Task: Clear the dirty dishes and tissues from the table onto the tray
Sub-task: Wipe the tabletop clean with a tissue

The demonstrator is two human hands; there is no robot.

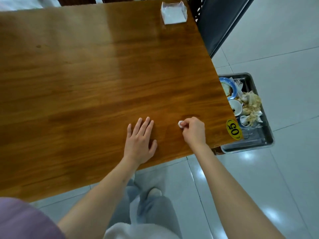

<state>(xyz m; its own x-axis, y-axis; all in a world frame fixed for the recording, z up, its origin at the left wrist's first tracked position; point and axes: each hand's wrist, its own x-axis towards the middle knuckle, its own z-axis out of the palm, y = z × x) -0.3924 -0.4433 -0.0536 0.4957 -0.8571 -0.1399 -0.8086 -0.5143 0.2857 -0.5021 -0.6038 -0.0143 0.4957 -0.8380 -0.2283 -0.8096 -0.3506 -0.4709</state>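
My right hand pinches a small white tissue scrap on the wooden table, near its right front corner. My left hand lies flat and open on the tabletop just left of it, holding nothing. Below the table's right edge stands a metal tray on the floor side. It holds a blue-rimmed plate, a white bowl, a small cup and crumpled stained tissues; the table edge hides part of them.
A clear napkin holder with white napkins stands at the table's far right corner. A yellow "05" sticker marks the near right corner. A dark chair stands beyond the table's right side. Pale floor tiles surround the tray.
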